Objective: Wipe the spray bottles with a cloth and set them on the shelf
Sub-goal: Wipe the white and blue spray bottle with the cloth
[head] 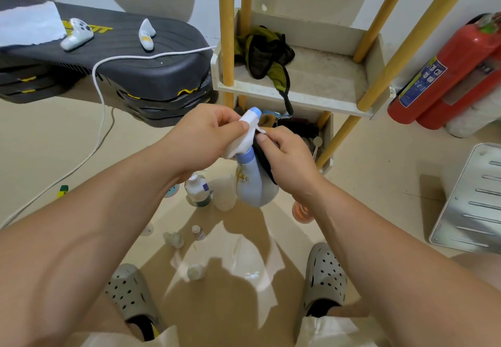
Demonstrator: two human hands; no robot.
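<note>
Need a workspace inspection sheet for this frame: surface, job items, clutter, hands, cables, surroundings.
Surface: beige floor, glare patches; no table seen.
Job's things: blue spray bottle held above the floor, brownish stain on its shoulder; white cloth wrapped over its trigger head; shelf ahead, one tier holding a green-black fabric bundle.
Clutter: small bottles and caps on the floor below the hands.
Grippers: left hand grips the white cloth on the sprayer; right hand pinches the bottle by its trigger.
Cables: white cable trails from the platform across the floor.
Surroundings: dark step platform left; red fire extinguishers right.
</note>
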